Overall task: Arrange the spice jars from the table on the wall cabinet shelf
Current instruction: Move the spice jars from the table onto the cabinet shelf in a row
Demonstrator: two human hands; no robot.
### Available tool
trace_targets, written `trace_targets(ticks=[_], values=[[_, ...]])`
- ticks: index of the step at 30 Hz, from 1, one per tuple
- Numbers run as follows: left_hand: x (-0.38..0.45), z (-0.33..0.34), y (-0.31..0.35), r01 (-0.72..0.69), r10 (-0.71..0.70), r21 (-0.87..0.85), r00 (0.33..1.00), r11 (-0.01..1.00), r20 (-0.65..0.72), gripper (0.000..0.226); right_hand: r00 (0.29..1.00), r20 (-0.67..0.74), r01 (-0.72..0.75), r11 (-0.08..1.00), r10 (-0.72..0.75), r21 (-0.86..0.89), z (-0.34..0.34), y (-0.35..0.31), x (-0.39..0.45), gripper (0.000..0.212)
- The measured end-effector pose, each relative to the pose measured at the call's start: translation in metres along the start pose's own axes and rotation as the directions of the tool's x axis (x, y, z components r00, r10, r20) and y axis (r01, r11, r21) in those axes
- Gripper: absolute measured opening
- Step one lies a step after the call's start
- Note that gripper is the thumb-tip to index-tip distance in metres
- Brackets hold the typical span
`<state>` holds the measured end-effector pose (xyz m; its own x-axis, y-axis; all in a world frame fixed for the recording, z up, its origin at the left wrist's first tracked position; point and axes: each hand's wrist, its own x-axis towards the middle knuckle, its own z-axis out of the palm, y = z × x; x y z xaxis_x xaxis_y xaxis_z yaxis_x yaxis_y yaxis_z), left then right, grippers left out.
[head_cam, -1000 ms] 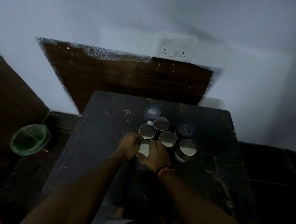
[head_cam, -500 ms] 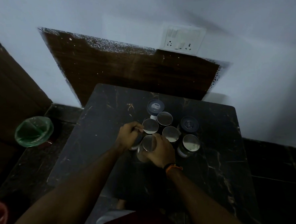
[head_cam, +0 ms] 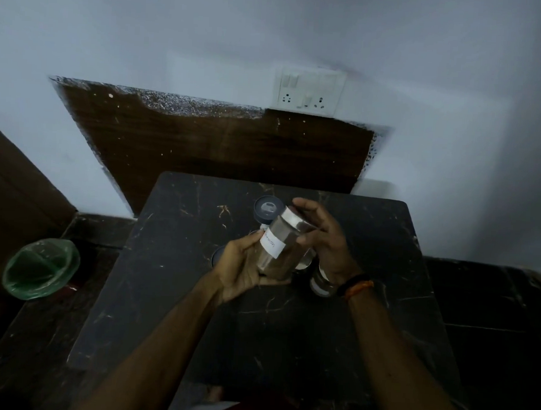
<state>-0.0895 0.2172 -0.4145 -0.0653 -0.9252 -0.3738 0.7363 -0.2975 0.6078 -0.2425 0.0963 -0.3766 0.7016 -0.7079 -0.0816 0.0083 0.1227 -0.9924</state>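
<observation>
A spice jar [head_cam: 281, 243] with a metal lid and a white handwritten label, tilted with its lid pointing up and away, is held above the dark marble-patterned table [head_cam: 170, 293]. The left hand [head_cam: 244, 271] cups the lower body of this jar from below and from the side, fingers curled round the glass. The right hand [head_cam: 327, 239] has its fingers at the lid end, the thumb on the near side and the fingertips arched over the top; how firmly it grips cannot be told.

Just beyond the hands a blue-lidded jar [head_cam: 266, 208] stands upright on the table. Below the right wrist, which wears a dark band with an orange thread [head_cam: 356, 286], the lower part of another jar [head_cam: 320, 282] shows, partly hidden. A round dark lid edge [head_cam: 218, 254] peeks out just left of the left hand.

The table's far edge lies well beyond the hands, close to a brown wall panel [head_cam: 219, 145]; its left and right edges are well apart from both hands, with bare tabletop on either side. A switchboard [head_cam: 309, 91] sits on the wall above the panel. Far to the left of the hands, on the floor, stands a green-lined bin [head_cam: 40, 268].
</observation>
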Motion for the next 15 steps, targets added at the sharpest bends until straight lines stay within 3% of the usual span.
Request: trace_targets(ticks=[3, 6, 10, 15], values=[[0.004, 0.006, -0.002, -0.022, 0.033, -0.132, 0.996, 0.991, 0.083, 0.052, 0.999, -0.039, 0.007, 0.999, -0.005, 0.052, -0.003, -0.008, 0.006, 0.074], [0.008, 0.015, -0.002, -0.115, 0.132, -0.195, 0.988, 0.974, 0.075, 0.058, 0.996, -0.084, -0.003, 0.992, 0.014, 0.128, -0.004, -0.013, 0.007, 0.066], [0.009, 0.027, 0.003, -0.297, 0.298, -0.066, 0.955, 0.953, 0.006, 0.051, 0.992, -0.123, -0.009, 0.990, 0.027, 0.144, 0.000, -0.021, 0.013, 0.060], [0.006, 0.039, 0.012, -0.371, 0.371, -0.002, 0.928, 0.929, -0.022, 0.054, 0.994, -0.110, 0.005, 0.999, -0.002, 0.034, 0.001, -0.041, 0.021, 0.056]])
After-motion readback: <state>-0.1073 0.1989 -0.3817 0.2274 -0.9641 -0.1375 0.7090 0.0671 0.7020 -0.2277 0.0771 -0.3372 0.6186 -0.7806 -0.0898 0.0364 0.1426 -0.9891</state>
